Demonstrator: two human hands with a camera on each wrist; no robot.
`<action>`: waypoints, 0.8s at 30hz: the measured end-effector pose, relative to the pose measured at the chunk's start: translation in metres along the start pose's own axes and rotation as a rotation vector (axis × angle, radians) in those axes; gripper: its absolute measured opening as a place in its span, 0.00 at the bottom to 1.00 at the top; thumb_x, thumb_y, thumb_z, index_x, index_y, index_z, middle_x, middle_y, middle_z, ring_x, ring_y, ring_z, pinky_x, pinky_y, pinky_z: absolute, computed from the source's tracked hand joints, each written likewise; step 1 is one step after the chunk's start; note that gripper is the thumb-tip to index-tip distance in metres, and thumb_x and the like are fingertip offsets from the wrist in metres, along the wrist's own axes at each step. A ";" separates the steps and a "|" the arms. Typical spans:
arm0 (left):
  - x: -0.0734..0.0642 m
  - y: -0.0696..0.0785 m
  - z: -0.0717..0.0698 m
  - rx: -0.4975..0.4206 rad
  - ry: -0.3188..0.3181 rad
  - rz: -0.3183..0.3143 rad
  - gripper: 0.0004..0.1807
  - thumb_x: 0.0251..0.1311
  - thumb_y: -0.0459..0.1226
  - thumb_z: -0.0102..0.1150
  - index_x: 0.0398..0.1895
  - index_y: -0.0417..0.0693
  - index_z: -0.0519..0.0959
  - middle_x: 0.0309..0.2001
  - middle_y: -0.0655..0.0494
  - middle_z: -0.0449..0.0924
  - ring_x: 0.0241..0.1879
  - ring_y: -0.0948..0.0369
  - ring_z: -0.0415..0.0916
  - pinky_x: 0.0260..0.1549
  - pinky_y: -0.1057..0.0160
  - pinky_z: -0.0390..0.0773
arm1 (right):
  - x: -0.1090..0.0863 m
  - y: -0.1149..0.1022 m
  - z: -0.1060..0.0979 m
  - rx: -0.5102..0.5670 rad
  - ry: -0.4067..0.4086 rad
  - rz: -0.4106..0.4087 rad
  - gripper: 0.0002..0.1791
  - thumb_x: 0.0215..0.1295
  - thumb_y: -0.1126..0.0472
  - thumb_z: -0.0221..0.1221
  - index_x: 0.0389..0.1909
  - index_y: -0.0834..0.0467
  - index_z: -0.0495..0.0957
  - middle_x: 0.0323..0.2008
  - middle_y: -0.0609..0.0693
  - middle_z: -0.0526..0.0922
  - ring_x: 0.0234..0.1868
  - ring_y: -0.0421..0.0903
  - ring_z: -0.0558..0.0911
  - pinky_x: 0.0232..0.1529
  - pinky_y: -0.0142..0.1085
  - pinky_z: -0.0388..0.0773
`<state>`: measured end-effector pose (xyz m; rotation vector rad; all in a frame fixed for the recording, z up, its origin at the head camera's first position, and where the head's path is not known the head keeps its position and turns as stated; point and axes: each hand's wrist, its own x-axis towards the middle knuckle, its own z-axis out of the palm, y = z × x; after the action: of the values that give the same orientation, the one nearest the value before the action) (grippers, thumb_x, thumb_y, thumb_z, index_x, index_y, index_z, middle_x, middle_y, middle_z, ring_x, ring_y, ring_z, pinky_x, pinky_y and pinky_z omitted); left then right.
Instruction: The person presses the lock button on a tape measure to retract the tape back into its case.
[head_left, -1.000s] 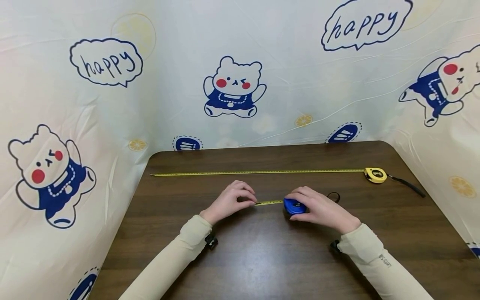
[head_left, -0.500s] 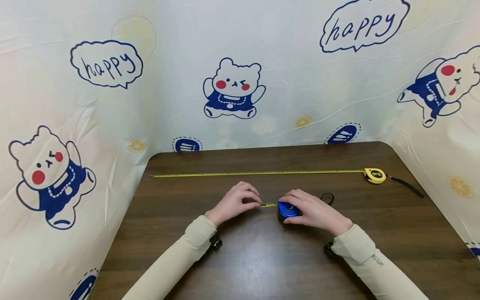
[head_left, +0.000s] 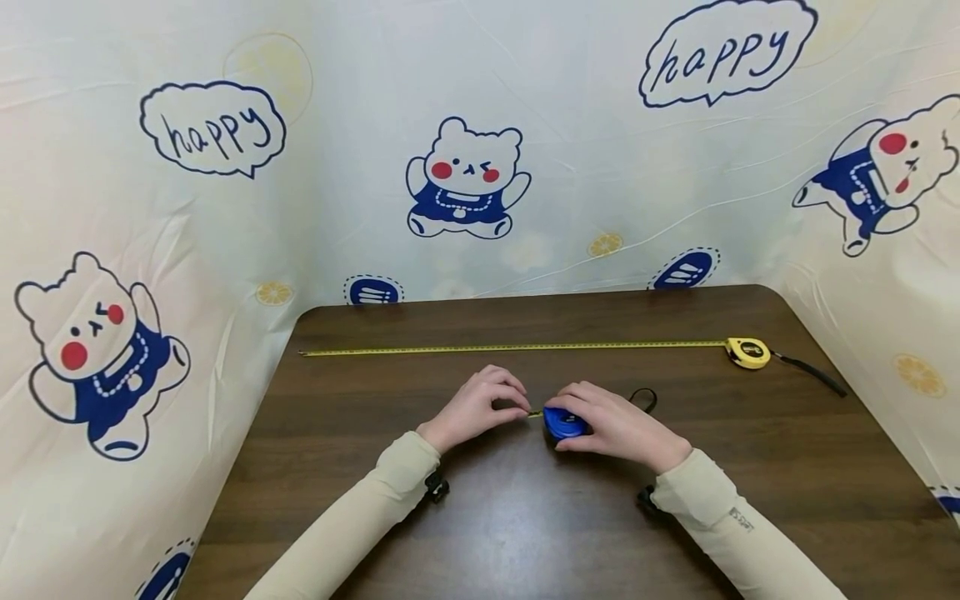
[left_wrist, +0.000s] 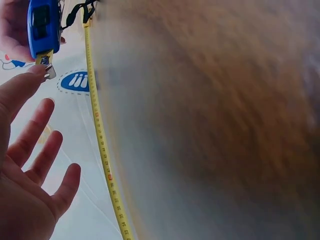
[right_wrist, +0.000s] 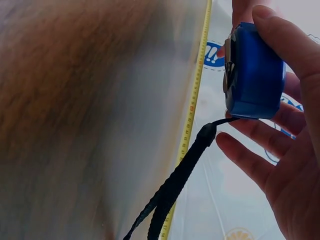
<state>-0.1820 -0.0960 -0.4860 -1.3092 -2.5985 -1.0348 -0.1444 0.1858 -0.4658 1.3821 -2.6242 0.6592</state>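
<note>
My right hand [head_left: 622,429] grips a blue tape measure [head_left: 562,423], thumb on the near side and fingers over the far side. A short bit of its yellow blade [head_left: 535,413] sticks out to the left. At the blade's end, my left hand [head_left: 480,407] pinches the tip; the left wrist view shows the thumb against the metal hook [left_wrist: 49,73], the other fingers spread. From the blue case hangs a black wrist strap [right_wrist: 177,175], seen in the right wrist view.
Behind the hands a yellow tape measure [head_left: 747,352] lies on the brown table [head_left: 495,517], its long blade [head_left: 510,347] drawn out to the left. Its black strap [head_left: 813,372] trails right. A printed cloth [head_left: 585,150] encloses the back and sides.
My right hand has moved left with the blue tape measure, and my left hand slightly right. The visible blade between them has become much shorter.
</note>
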 end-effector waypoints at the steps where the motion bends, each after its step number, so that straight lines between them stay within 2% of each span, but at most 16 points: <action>1: 0.001 0.000 0.000 0.001 0.000 0.006 0.03 0.64 0.38 0.73 0.39 0.55 0.91 0.48 0.58 0.84 0.55 0.56 0.74 0.56 0.52 0.74 | 0.000 0.000 0.000 -0.001 0.001 -0.002 0.31 0.64 0.45 0.72 0.62 0.55 0.79 0.55 0.47 0.81 0.54 0.44 0.79 0.54 0.43 0.81; 12: 0.004 0.000 0.003 0.015 0.019 0.056 0.03 0.62 0.38 0.74 0.38 0.55 0.91 0.48 0.57 0.84 0.55 0.57 0.74 0.58 0.52 0.74 | 0.002 0.001 0.004 0.006 -0.002 -0.008 0.30 0.66 0.42 0.70 0.62 0.55 0.79 0.55 0.47 0.82 0.55 0.43 0.79 0.55 0.42 0.81; 20: 0.004 -0.001 0.005 -0.037 0.015 0.066 0.02 0.62 0.36 0.73 0.37 0.52 0.91 0.49 0.49 0.84 0.55 0.55 0.74 0.60 0.51 0.73 | 0.000 0.001 0.004 0.055 -0.012 0.019 0.29 0.67 0.45 0.70 0.63 0.55 0.78 0.56 0.46 0.81 0.56 0.42 0.78 0.56 0.42 0.81; 24: 0.004 0.001 0.005 -0.046 0.027 0.059 0.02 0.62 0.36 0.73 0.37 0.51 0.91 0.49 0.49 0.84 0.57 0.54 0.73 0.61 0.51 0.73 | 0.000 0.001 0.003 0.066 -0.012 0.020 0.29 0.67 0.46 0.70 0.63 0.55 0.78 0.57 0.46 0.81 0.56 0.42 0.78 0.56 0.42 0.81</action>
<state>-0.1829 -0.0897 -0.4884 -1.3637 -2.5150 -1.1008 -0.1449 0.1852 -0.4689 1.3827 -2.6525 0.7492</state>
